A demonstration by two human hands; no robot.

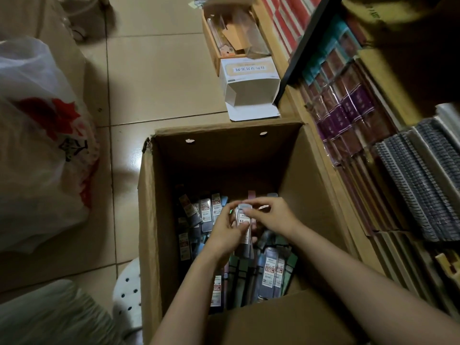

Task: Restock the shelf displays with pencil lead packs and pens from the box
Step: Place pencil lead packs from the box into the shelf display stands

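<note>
An open cardboard box (154,220) stands on the floor in front of me, its bottom covered with several pencil lead packs (270,270) in clear sleeves with red and white price labels. Both my hands are down inside it. My left hand (225,235) grips a small stack of lead packs (245,232) from the left side. My right hand (275,219) pinches the top of the same stack from the right. The shelf displays (373,145) run along the right, filled with packaged stationery and spiral notebooks.
A white plastic bag (42,150) with red print sits on the left. An opened white carton (251,83) and a small brown box (231,31) of items lie on the tiled floor beyond the big box. A white perforated stool (128,290) stands at the box's near left corner.
</note>
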